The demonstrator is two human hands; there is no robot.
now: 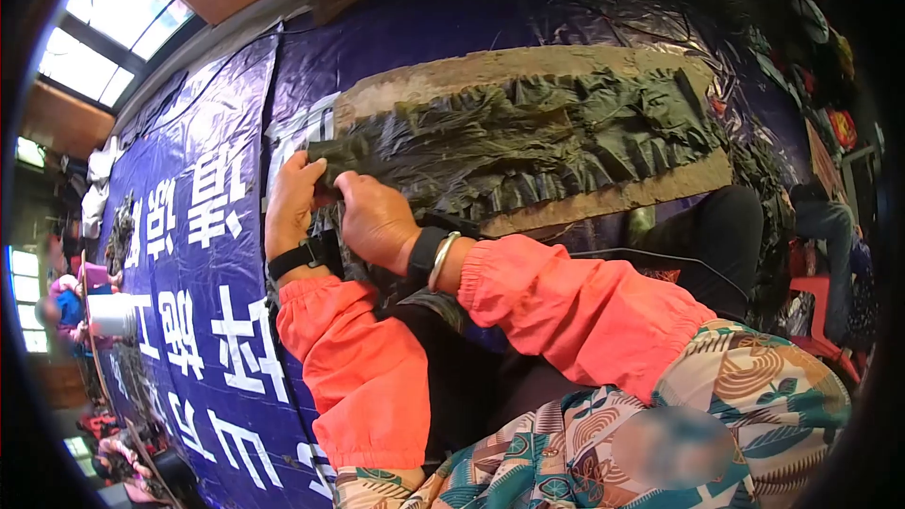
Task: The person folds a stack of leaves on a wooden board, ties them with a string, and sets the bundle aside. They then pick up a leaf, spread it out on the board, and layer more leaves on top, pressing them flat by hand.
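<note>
Dark green, wrinkled leafy sheets that look like kelp (490, 141) lie stacked lengthwise along a wooden board (603, 196). At the stack's left end, my left hand (294, 198) pinches the edge of the kelp between thumb and fingers. Just to its right, my right hand (375, 221) is closed, with its fingertips at the lower corner of the same end. Part of the right fingers is turned away from view. Both wrists wear dark bands, and a silver bangle (443, 259) sits on the right one.
A blue printed tarp (203, 292) with white characters spreads under the board and to the left. More dark leaves (754, 170) are heaped right of the board. A red plastic stool (813, 311) stands at the right. Other people (132, 462) sit at the far left.
</note>
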